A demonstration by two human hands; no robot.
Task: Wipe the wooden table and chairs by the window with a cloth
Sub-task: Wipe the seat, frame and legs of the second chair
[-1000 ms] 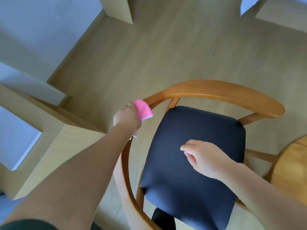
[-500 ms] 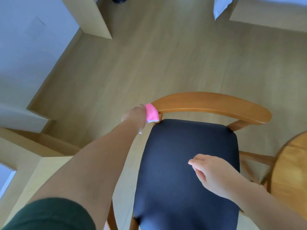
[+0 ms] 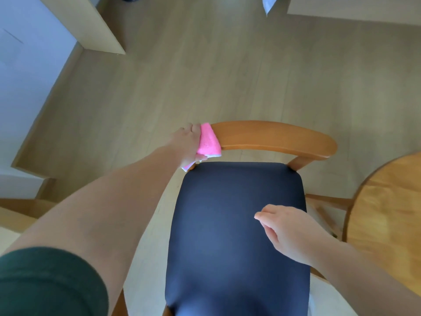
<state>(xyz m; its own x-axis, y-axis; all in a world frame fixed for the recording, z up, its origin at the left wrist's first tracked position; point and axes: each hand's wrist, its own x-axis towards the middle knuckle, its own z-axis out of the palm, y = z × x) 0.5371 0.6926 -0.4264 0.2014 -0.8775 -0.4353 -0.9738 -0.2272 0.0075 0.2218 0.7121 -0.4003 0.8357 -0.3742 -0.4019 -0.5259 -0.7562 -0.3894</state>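
A wooden chair with a curved backrest (image 3: 273, 136) and a dark blue padded seat (image 3: 232, 224) stands below me. My left hand (image 3: 185, 143) grips a folded pink cloth (image 3: 208, 141) and presses it around the left end of the backrest. My right hand (image 3: 289, 233) hovers over the right side of the seat, fingers loosely apart and holding nothing. The round wooden table (image 3: 387, 215) shows at the right edge, beside the chair.
Pale wood floor (image 3: 205, 76) stretches beyond the chair. A light wooden panel (image 3: 91, 23) and a white wall (image 3: 27, 65) stand at the upper left. Low wooden ledges (image 3: 22, 208) run along the left. White fabric (image 3: 268, 5) hangs at the top.
My left hand has slid the pink cloth along the chair's rail to the left end of the backrest. The view has shifted, so the chair sits squarely below me. My right hand stays over the seat.
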